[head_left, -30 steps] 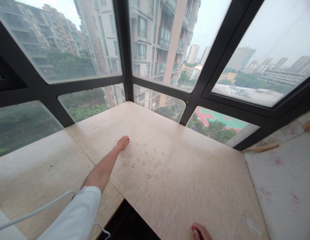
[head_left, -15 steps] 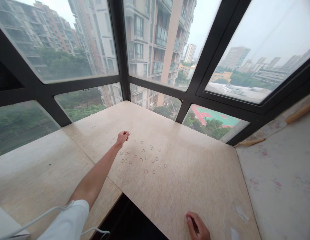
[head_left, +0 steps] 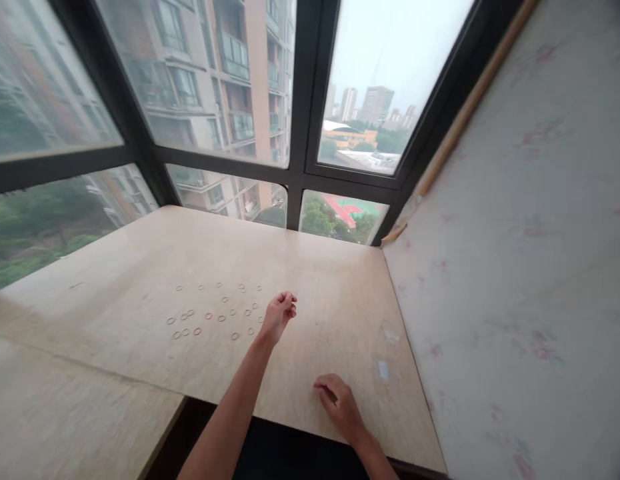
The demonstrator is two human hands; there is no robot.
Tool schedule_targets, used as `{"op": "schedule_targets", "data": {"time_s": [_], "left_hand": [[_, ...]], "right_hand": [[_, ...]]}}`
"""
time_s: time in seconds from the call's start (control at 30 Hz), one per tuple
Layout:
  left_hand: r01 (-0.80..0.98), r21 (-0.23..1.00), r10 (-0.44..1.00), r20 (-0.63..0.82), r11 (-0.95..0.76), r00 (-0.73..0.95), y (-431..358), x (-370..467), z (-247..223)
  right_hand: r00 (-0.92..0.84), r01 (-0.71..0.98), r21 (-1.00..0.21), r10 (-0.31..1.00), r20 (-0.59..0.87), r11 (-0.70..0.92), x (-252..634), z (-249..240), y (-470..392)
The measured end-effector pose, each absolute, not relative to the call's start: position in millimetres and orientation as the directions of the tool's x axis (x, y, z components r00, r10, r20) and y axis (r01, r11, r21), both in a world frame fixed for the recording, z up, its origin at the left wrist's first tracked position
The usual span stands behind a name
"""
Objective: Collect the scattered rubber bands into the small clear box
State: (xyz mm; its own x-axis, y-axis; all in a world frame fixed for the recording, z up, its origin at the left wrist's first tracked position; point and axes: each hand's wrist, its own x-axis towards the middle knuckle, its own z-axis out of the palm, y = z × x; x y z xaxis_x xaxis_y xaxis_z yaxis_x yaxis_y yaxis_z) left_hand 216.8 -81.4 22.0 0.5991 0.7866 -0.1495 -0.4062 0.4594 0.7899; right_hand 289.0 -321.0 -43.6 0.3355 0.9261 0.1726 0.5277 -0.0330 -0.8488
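Left hand [head_left: 279,313] loosely clenched above beige marble desk [head_left: 315,280], just right of scattered small thin rubber rings [head_left: 215,313]; contents indiscernible. Right hand [head_left: 340,403] flat, released, on desk; patterned wall [head_left: 515,267] right.

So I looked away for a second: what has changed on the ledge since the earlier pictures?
The left hand has lifted off the far left side of the scattered rubber bands and moved to their right edge, fingers curled; whether it holds a band is unclear. The right hand has slid forward onto the marble ledge. The view has swung right. The bands look unmoved.
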Motion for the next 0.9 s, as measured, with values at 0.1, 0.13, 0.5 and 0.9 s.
{"op": "schedule_targets", "data": {"time_s": [0.1, 0.13, 0.5, 0.9], "left_hand": [[-0.265, 0.871, 0.711, -0.128, 0.414, 0.692, -131.2, 250.6, 18.2], [-0.203, 0.908, 0.683, -0.116, 0.368, 0.721, -145.6, 261.3, 16.6], [0.118, 0.829, 0.396, 0.132, -0.547, 0.909, -230.1, 341.1, -0.5], [0.343, 0.858, 0.744, 0.065, -0.382, 0.665, -211.4, 277.5, -41.4]], "right_hand": [[0.367, 0.425, -0.905, 0.918, 0.147, -0.025, 294.2, -37.5, -339.8], [0.402, 0.390, -0.920, 0.905, 0.140, -0.031, 295.7, -36.8, -346.7], [0.611, 0.150, -0.983, 0.791, 0.009, -0.104, 302.0, -57.9, -375.8], [0.510, 0.204, -0.974, 0.860, 0.024, -0.094, 306.8, -57.3, -377.9]]}}
